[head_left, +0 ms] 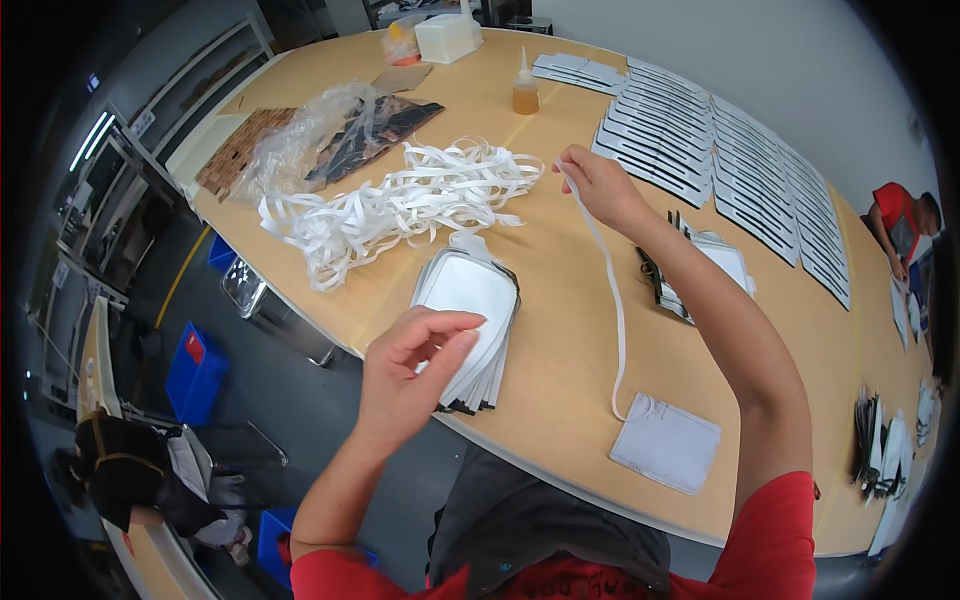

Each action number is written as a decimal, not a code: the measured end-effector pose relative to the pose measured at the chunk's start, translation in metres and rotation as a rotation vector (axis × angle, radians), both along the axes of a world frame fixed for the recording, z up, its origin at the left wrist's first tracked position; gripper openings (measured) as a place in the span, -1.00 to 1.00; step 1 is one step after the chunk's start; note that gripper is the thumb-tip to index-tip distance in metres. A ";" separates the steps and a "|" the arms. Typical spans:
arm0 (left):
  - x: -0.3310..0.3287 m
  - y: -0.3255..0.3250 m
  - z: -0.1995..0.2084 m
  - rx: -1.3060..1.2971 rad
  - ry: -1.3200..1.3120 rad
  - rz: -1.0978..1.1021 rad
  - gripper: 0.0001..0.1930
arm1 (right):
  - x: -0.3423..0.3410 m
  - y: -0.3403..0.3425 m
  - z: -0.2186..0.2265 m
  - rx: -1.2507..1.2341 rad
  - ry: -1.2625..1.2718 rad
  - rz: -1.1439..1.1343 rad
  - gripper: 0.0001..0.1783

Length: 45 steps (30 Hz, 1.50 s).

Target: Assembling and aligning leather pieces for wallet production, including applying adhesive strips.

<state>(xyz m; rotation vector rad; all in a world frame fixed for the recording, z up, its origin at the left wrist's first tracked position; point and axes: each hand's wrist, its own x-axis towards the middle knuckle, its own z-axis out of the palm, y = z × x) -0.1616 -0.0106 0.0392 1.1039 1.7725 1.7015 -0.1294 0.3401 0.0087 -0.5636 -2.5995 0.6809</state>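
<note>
strap (pixel 620 325) in hand: one, its upper end pinched between thumb and fingers of the right hand (pixel 585 185), raised over the bench (pixel 550 375). left hand (pixel 410 365): curved over one stack of white panels (pixel 470 285), thumb and forefinger tips close together; whether they grip anything, i cannot tell. other things, counted: one tangled heap of white straps (pixel 420 195), one second stack (pixel 722 258) near the right forearm, one flat white rectangle (pixel 665 446) at the near right, one nozzle bottle (pixel 525 97) of amber liquid, one white container (pixel 450 38), and overlapping rows of panels (pixel 655 135) too many to count surely. the strap looks narrow, flat and plain white, hanging in a slack, slightly bowed line from the fingers down to the rectangle, where thin white loops lie at its upper edge.
</note>
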 end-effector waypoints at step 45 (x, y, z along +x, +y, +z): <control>-0.214 0.171 -0.040 -0.709 1.255 0.446 -0.20 | 0.131 0.057 0.105 -1.089 1.161 -0.012 -0.76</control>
